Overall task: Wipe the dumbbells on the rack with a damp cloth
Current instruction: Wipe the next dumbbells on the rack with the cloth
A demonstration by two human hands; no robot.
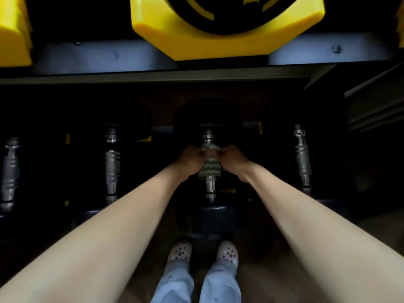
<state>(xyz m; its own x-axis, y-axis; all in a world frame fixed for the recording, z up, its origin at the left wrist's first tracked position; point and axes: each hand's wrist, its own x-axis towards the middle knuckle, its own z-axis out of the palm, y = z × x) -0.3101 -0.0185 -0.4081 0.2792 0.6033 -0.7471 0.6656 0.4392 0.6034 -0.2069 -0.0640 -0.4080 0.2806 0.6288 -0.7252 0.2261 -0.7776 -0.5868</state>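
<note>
A green-and-white patterned cloth (210, 164) is wrapped around the metal handle of a black dumbbell (210, 189) on the lower shelf, at the middle of the view. My left hand (190, 159) grips the cloth from the left side. My right hand (232, 159) grips it from the right. Both hands meet over the handle, and the cloth hides its middle. The handle's bare ends show above and below the cloth. The dumbbell's near head (215, 217) is dark and in shadow.
Other dumbbell handles lie on the same shelf: two to the left (112, 165) (9, 171) and one to the right (302, 158). A yellow-edged dumbbell head (227, 36) sits on the upper rack rail (105, 55) overhead. My feet in white clogs (203, 252) stand on the floor below.
</note>
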